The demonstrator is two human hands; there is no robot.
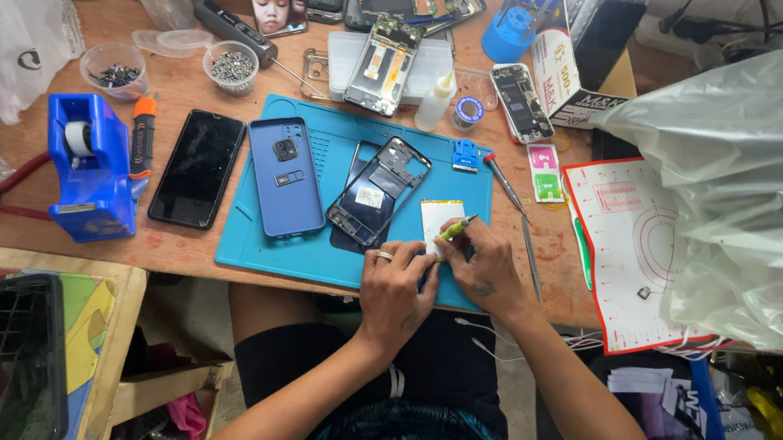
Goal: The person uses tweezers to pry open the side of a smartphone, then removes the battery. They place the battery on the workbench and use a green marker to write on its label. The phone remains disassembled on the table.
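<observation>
Both hands (439, 277) curled over battery (440, 219)

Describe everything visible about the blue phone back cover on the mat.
The blue phone back cover lies flat and upright on the teal work mat, left of a black phone frame. It looks like plastic, a rounded rectangle, with a square camera cutout near the top and a smaller opening below. Neither hand touches it.

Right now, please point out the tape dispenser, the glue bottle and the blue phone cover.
Tape dispenser (90, 171), head view: on its blue side wall.
Glue bottle (435, 105), head view: on its white body.
Blue phone cover (286, 184), head view: on its flat back.
</observation>
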